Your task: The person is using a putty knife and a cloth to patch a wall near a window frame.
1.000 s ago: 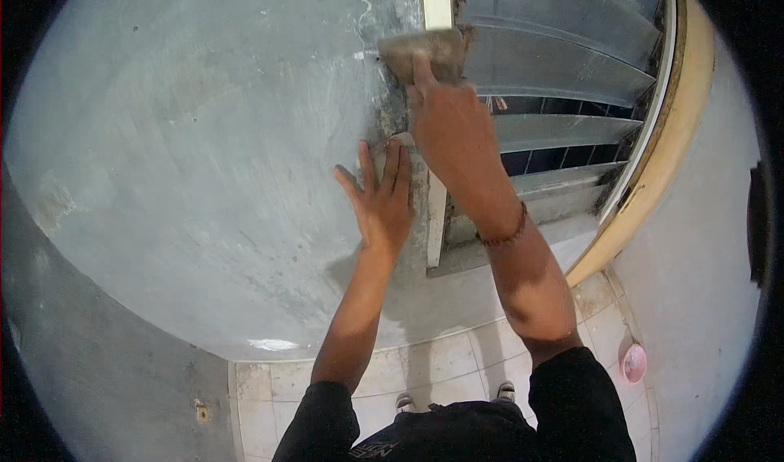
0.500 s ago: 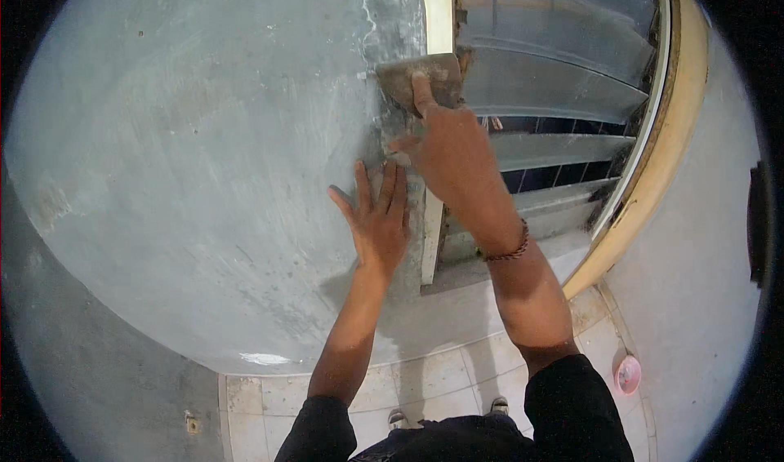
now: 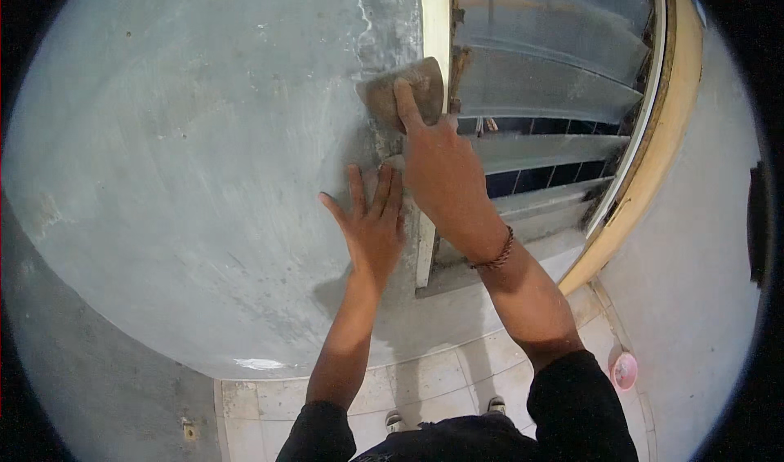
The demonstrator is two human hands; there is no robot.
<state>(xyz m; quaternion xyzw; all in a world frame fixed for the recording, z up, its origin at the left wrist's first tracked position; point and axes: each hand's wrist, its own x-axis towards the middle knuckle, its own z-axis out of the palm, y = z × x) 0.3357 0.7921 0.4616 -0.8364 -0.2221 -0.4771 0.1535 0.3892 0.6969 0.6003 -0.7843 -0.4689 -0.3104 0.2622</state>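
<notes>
My right hand (image 3: 445, 168) grips a wide, dull brown scraper (image 3: 412, 95), its index finger stretched along the blade. The blade lies against the grey wall (image 3: 204, 152), next to the pale window frame (image 3: 435, 21); the handle is hidden in my hand. Just above the blade, a rough patch of whitish, flaked paint (image 3: 388, 21) runs beside the frame. Lower and to the left, my left hand (image 3: 371, 229) rests on the wall with its fingers spread, close under the scraper.
Louvred glass slats (image 3: 555, 78) fill the window on the right, edged by a yellowish wooden frame (image 3: 653, 160). A pink bowl (image 3: 624, 371) stands on the tiled floor (image 3: 425, 380) at the lower right. A socket (image 3: 189, 432) sits on the darker wall at lower left.
The scraper and my right hand have shifted left, off the window frame's outer edge, and the blade has tilted. My left hand stays spread on the wall, nearly in place.
</notes>
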